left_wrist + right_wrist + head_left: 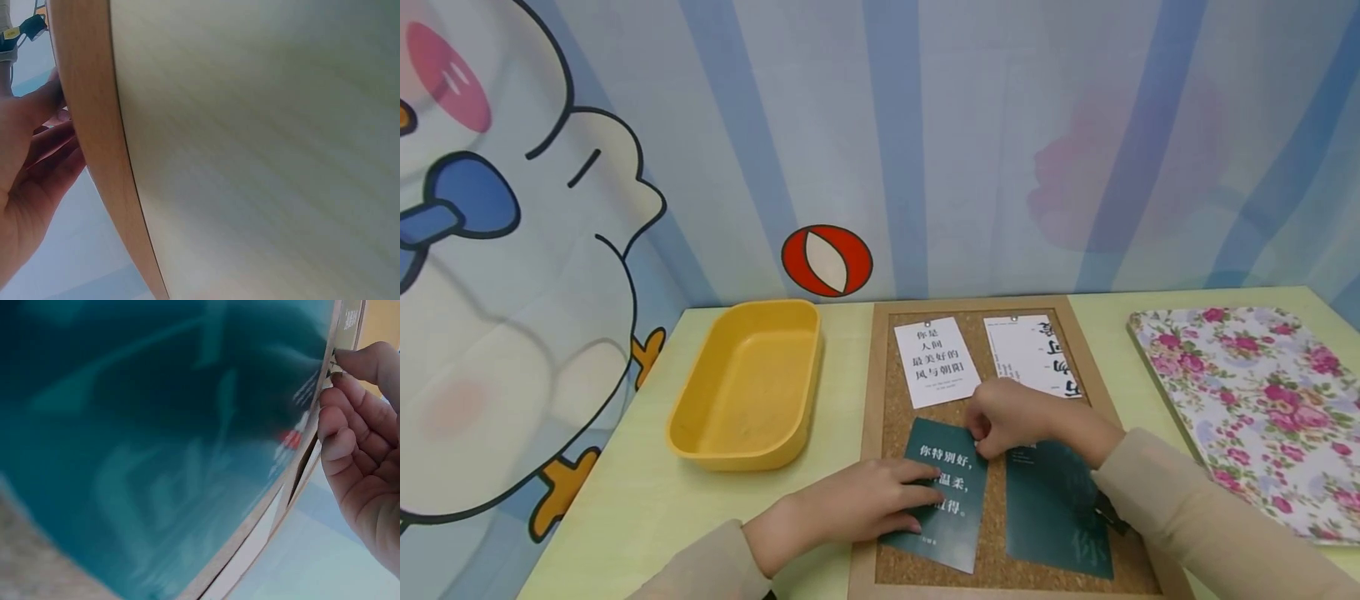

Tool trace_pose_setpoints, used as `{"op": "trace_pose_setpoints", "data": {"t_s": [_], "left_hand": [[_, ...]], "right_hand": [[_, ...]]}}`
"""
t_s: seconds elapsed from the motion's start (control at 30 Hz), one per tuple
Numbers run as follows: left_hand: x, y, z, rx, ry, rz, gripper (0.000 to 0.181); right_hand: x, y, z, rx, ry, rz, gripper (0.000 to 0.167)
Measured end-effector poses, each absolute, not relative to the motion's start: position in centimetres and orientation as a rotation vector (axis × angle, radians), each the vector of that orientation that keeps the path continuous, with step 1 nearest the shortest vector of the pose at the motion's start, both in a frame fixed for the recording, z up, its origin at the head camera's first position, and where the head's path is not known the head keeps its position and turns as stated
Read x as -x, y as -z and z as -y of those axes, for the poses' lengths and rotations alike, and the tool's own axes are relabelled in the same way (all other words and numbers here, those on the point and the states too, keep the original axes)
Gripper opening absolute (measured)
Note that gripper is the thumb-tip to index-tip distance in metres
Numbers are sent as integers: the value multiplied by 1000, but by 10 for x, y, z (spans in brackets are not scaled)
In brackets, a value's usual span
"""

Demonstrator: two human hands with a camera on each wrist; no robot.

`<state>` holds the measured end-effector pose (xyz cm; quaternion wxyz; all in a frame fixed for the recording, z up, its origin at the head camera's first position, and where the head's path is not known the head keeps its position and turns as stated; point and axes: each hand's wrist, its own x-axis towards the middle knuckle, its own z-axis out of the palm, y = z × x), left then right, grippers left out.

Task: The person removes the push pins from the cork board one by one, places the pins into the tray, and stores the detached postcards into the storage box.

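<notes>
A wood-framed cork board lies on the table. On its lower left, a tilted dark green card with white writing lies under the spread fingers of my left hand. My right hand is at that card's upper right edge. In the right wrist view its thumb and index finger pinch a tiny thin pin, mostly hidden. Beneath the right wrist is a second green card, partly covered. Two white cards hang along the board's top, each with a small pin head at its upper edge.
A yellow plastic tray stands left of the board. To the right lies a flower-patterned board. Behind the pale yellow table hangs a striped cartoon backdrop.
</notes>
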<state>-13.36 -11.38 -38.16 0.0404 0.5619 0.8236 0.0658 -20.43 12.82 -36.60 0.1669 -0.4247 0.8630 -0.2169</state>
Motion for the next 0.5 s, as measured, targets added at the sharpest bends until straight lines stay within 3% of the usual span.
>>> {"op": "trace_pose_setpoints", "data": {"t_s": [0.5], "left_hand": [[133,380,114,-1735,-203,-2525,38]], "right_hand": [[204,363,-132,1239,584,-2466,6]]}}
